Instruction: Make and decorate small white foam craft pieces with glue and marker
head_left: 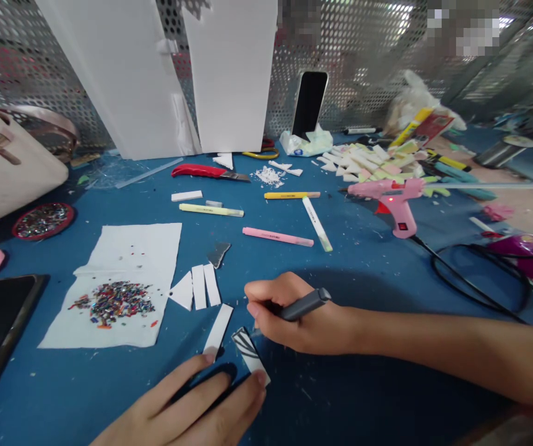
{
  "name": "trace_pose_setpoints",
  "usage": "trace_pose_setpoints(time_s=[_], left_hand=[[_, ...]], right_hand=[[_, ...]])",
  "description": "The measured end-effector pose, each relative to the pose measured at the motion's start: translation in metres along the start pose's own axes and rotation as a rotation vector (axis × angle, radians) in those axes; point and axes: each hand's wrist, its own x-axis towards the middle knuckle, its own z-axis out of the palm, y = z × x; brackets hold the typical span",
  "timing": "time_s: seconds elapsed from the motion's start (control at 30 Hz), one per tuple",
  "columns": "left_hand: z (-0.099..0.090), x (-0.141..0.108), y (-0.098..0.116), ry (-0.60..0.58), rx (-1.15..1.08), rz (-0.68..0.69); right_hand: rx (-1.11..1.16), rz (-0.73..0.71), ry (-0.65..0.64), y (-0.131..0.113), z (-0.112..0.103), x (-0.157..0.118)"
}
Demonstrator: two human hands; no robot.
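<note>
My right hand [301, 316] grips a dark grey marker [306, 305], its tip hidden behind my fingers. Just left of that hand lies a small white strip [249, 353] with dark curved stripes drawn on it. My left hand [201, 402] is spread at the bottom, one fingertip pressing the striped strip's lower end. Another of its fingertips touches a plain white strip [218, 329]. Farther up are two more plain strips [205, 286], a white triangular piece [182, 292] and a dark shard-like piece [220, 254].
Highlighters [278, 236] lie mid-table below a red utility knife [210, 173]. A paper sheet [164, 248] bears glittery bits [120, 301]. A pink glue gun [394, 201] with a black cable is at right. White boards [229, 74] and a phone [310, 102] stand behind.
</note>
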Motion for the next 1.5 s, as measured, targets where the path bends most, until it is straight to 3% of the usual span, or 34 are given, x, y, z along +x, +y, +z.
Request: trace_pose_setpoints(time_s=[0.27,0.4,0.5,0.67,1.03,1.5], left_hand=[[-0.0026,0.0003,-0.0006,0.007,0.008,0.003],[-0.0022,-0.0011,-0.0001,-0.06,0.0,0.043],[-0.0011,-0.0022,0.0007,0.008,-0.008,0.0],[-0.0012,-0.0019,0.0012,-0.019,-0.003,0.014],[-0.0009,-0.0013,0.002,-0.003,-0.016,-0.012],[-0.003,-0.0019,0.0021,-0.093,0.023,-0.004]], right_hand=[[0.009,-0.025,-0.015,0.001,-0.0005,-0.0004],[0.013,-0.005,0.011,0.0012,-0.001,-0.0011],[0.01,-0.024,-0.028,0.0011,-0.0006,-0.0008],[0.009,-0.02,0.007,0.0012,0.0001,-0.0001],[0.016,-0.043,-0.047,-0.0004,-0.0015,-0.0012],[0.035,-0.069,-0.039,0.0036,-0.0012,-0.0017]])
